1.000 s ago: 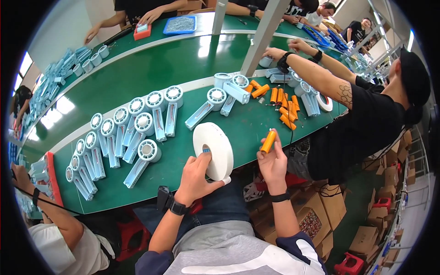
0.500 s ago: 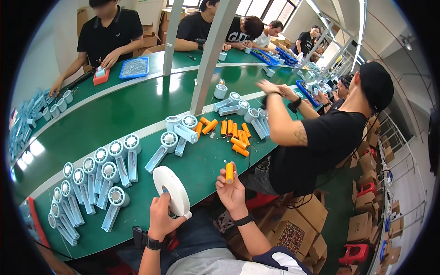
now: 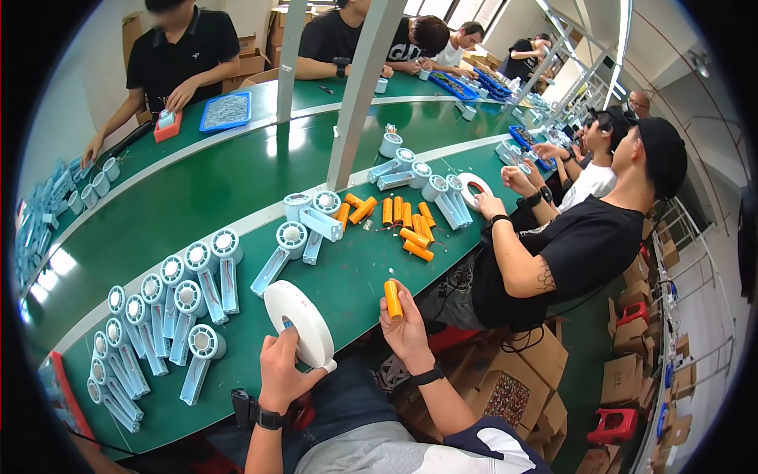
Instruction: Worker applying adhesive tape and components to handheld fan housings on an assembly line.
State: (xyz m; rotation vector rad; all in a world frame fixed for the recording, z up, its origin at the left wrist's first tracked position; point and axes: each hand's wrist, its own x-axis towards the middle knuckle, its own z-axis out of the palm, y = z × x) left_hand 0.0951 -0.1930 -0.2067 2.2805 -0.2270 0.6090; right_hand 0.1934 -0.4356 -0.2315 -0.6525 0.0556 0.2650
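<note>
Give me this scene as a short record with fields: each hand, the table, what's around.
Left hand: gripping a thick white roll of tape at its centre hole
Right hand: holding a smooth orange cylinder, slightly tilted
Table: green-topped
Left on table: light-blue, plastic-looking parts with round heads and straight handles
Beyond right hand: a cluster of more orange cylinders
Right side: person in black cap and T-shirt

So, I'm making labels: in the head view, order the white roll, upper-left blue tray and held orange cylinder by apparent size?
1. White roll
2. Blue tray
3. Held orange cylinder
The tray is farther; true sizes may differ.
</note>
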